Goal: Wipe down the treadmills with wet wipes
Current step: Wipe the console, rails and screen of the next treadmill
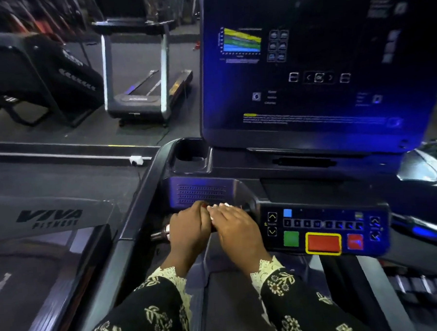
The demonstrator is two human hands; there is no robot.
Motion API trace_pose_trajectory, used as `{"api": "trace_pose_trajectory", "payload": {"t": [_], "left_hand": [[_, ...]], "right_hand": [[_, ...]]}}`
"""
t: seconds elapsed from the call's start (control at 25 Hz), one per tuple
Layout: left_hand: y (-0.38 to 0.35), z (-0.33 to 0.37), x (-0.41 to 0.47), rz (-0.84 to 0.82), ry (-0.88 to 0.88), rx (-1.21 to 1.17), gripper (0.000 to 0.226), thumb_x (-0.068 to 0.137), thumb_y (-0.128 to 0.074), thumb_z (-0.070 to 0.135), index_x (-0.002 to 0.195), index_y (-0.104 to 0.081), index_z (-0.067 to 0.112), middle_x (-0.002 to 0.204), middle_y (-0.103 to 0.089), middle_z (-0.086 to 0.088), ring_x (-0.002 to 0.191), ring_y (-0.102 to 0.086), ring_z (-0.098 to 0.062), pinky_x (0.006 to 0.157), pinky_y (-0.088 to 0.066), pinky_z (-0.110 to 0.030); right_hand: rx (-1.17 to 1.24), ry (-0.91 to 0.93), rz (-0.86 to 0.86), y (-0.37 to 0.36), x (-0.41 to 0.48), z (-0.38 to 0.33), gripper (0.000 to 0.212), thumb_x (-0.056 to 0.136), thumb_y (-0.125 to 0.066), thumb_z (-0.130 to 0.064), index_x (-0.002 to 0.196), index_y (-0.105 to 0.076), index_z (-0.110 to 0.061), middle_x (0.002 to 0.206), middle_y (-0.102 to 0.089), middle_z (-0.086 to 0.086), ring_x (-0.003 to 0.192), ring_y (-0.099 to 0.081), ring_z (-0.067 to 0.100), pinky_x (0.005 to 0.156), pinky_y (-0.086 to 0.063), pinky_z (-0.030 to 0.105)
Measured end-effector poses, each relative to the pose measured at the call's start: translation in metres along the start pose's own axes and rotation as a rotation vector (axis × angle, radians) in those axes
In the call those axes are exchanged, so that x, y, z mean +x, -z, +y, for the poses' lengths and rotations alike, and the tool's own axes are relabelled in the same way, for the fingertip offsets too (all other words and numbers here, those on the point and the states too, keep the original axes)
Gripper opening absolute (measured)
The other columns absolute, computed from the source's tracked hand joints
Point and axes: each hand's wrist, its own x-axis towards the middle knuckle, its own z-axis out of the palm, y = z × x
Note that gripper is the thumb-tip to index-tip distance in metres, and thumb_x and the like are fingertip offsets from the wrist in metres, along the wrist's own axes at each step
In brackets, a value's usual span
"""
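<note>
Left hand [190,230]: curled round the bar [160,235] at the left edge of the treadmill [201,191] console. Right hand [237,230]: touching the left, fingers laid nearly straight over the same bar (white sliver at the fingertips; wipe or nails, cannot tell). Panel [324,228] just right.

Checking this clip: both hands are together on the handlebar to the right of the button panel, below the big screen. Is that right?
Not quite. In the head view, the left hand and right hand are together on the handlebar to the left of the button panel, not its right, below the big screen.
</note>
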Motion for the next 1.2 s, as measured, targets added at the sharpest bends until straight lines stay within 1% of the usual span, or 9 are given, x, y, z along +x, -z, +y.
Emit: {"api": "trace_pose_trajectory", "payload": {"t": [0.12, 0.2, 0.32, 0.52, 0.64, 0.76, 0.84, 1.0, 1.2], "left_hand": [[0.000, 0.029, 0.009, 0.059, 0.045, -0.256, 0.047, 0.087, -0.025, 0.037, 0.090, -0.066, 0.015, 0.078, -0.069, -0.013, 0.076, -0.062, -0.034, 0.064, -0.037, -0.035], [-0.003, 0.054, 0.016, 0.066, 0.044, -0.375, 0.038, 0.087, -0.029, 0.035, 0.079, -0.061, 0.016, 0.075, -0.068, -0.012, 0.072, -0.060, -0.031, 0.061, -0.032, -0.033], [-0.007, 0.090, 0.018, 0.038, -0.058, -0.501, 0.036, 0.088, -0.034, 0.035, 0.071, -0.057, 0.013, 0.067, -0.065, -0.009, 0.067, -0.059, -0.029, 0.060, -0.037, -0.038], [-0.021, 0.142, 0.003, -0.056, -0.377, -0.573, 0.039, 0.090, -0.037, 0.037, 0.100, -0.070, 0.018, 0.092, -0.073, 0.003, 0.082, -0.064, -0.017, 0.076, -0.047, -0.033], [-0.034, 0.184, -0.013, -0.226, -0.444, -0.757, 0.028, 0.091, -0.047, 0.034, 0.106, -0.068, 0.023, 0.096, -0.071, 0.011, 0.088, -0.065, -0.003, 0.080, -0.051, -0.028], [-0.056, 0.230, -0.026, -0.289, -0.455, -0.785, 0.017, 0.090, -0.055, 0.025, 0.104, -0.066, 0.028, 0.089, -0.070, 0.017, 0.082, -0.063, 0.003, 0.077, -0.049, -0.022], [-0.069, 0.260, -0.034, -0.306, -0.433, -0.792, 0.013, 0.092, -0.059, 0.017, 0.100, -0.065, 0.025, 0.086, -0.069, 0.015, 0.078, -0.062, 0.004, 0.075, -0.048, -0.021], [-0.095, 0.317, -0.050, -0.297, -0.398, -0.762, 0.014, 0.091, -0.061, 0.013, 0.091, -0.062, 0.027, 0.075, -0.065, 0.014, 0.071, -0.059, 0.008, 0.066, -0.042, -0.012], [-0.125, 0.367, -0.058, -0.267, -0.322, -0.767, 0.013, 0.090, -0.060, 0.013, 0.090, -0.063, 0.026, 0.073, -0.064, 0.017, 0.068, -0.059, 0.009, 0.062, -0.046, -0.015]], "right_hand": [[0.358, -0.330, -0.060, 0.030, 0.012, 0.007, 0.034, 0.093, -0.040, -0.027, 0.114, -0.067, -0.021, 0.103, -0.071, -0.001, 0.090, -0.068, 0.017, 0.078, -0.053, 0.030], [0.528, -0.469, 0.036, 0.046, 0.014, 0.015, 0.030, 0.096, -0.044, -0.027, 0.113, -0.067, -0.018, 0.102, -0.071, -0.002, 0.090, -0.066, 0.011, 0.081, -0.050, 0.021], [0.547, -0.599, 0.224, 0.068, 0.011, 0.031, 0.021, 0.097, -0.049, -0.020, 0.105, -0.067, -0.012, 0.099, -0.070, -0.002, 0.089, -0.063, 0.006, 0.081, -0.042, 0.011], [0.429, -0.737, 0.418, 0.108, -0.019, 0.068, 0.019, 0.096, -0.054, -0.021, 0.103, -0.070, -0.013, 0.100, -0.062, 0.003, 0.088, -0.051, -0.011, 0.080, -0.033, 0.000], [0.418, -0.896, 0.502, 0.138, -0.049, 0.096, 0.020, 0.096, -0.054, -0.030, 0.103, -0.068, -0.017, 0.101, -0.065, -0.001, 0.091, -0.056, 0.002, 0.079, -0.038, 0.005], [0.445, -1.004, 0.602, 0.169, -0.079, 0.127, 0.021, 0.093, -0.054, -0.038, 0.099, -0.067, -0.022, 0.098, -0.068, -0.006, 0.093, -0.062, 0.009, 0.085, -0.050, 0.028], [0.468, -1.051, 0.648, 0.188, -0.097, 0.145, 0.015, 0.092, -0.055, -0.038, 0.094, -0.065, -0.027, 0.096, -0.069, -0.006, 0.091, -0.063, 0.010, 0.084, -0.051, 0.036], [0.522, -1.092, 0.674, 0.220, -0.128, 0.182, 0.015, 0.088, -0.055, -0.044, 0.089, -0.064, -0.032, 0.092, -0.070, -0.006, 0.087, -0.066, 0.012, 0.081, -0.054, 0.042], [0.585, -1.102, 0.573, 0.250, -0.154, 0.227, 0.015, 0.089, -0.064, -0.029, 0.101, -0.067, -0.021, 0.090, -0.070, -0.005, 0.082, -0.067, 0.010, 0.077, -0.056, 0.038]]}}
